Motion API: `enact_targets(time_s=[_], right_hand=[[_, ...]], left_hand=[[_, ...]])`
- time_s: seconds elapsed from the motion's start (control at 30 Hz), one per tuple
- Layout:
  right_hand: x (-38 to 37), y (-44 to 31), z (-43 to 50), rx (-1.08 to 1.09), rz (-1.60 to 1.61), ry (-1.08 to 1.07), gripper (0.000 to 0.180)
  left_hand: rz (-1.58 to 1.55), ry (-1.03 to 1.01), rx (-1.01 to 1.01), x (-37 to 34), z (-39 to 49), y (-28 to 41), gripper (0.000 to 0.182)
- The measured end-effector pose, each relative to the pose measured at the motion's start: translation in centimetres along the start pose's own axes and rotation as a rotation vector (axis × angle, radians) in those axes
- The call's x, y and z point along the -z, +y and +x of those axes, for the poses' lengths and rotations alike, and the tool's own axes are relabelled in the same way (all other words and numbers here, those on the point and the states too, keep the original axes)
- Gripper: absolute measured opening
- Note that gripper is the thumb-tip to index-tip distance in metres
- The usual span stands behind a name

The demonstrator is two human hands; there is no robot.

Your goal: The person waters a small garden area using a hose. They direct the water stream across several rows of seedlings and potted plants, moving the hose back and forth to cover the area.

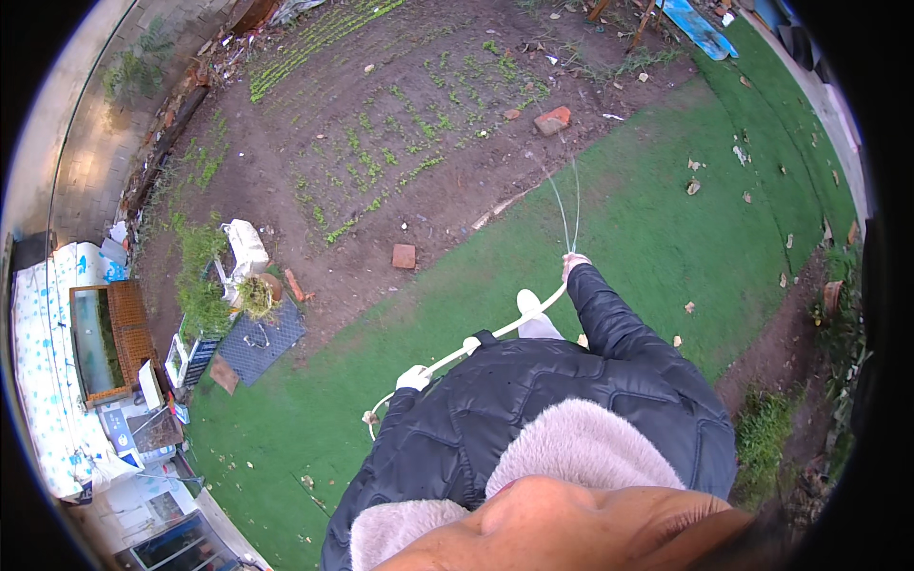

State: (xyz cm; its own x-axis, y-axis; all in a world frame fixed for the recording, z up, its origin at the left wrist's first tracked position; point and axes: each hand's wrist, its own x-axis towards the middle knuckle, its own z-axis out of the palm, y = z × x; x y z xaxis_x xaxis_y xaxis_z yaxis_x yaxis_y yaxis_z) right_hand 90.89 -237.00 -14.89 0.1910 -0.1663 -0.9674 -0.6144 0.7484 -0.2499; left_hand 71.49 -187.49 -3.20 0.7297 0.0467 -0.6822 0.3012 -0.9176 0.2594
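Observation:
My right hand point(573, 265) is closed around the end of a pale hose point(532, 314), held out in front of me. Thin streams of water point(564, 207) leave that end and reach towards the soil bed point(464, 178). Lower left, my left hand point(413, 379) grips the same hose farther back, close to my body. Between the hands the hose runs past the front of my dark quilted jacket. Behind my left hand it curves down and out of sight beside the sleeve. Rows of small green seedlings point(368, 160) grow in the bed.
Green artificial turf point(643, 185) lies underfoot. A red brick point(553, 121) and a square brick point(403, 256) rest on the soil. At left are a white chair point(245, 246), a potted plant point(258, 296) and a dark mat point(263, 344). A blue board point(696, 27) lies at the upper right.

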Motion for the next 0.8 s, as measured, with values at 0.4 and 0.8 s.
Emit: enact_targets(time_s=[0.4, 0.8], right_hand=[[0.8, 3.7, -2.4, 0.017, -0.111, -0.044, 0.020], [1.6, 3.4, -0.6, 0.083, -0.066, 0.069, 0.023]], left_hand=[[-0.040, -0.008, -0.032, 0.4, -1.4, -3.0, 0.023], [-0.021, -0.055, -0.058, 0.7, -0.6, -2.8, 0.024]])
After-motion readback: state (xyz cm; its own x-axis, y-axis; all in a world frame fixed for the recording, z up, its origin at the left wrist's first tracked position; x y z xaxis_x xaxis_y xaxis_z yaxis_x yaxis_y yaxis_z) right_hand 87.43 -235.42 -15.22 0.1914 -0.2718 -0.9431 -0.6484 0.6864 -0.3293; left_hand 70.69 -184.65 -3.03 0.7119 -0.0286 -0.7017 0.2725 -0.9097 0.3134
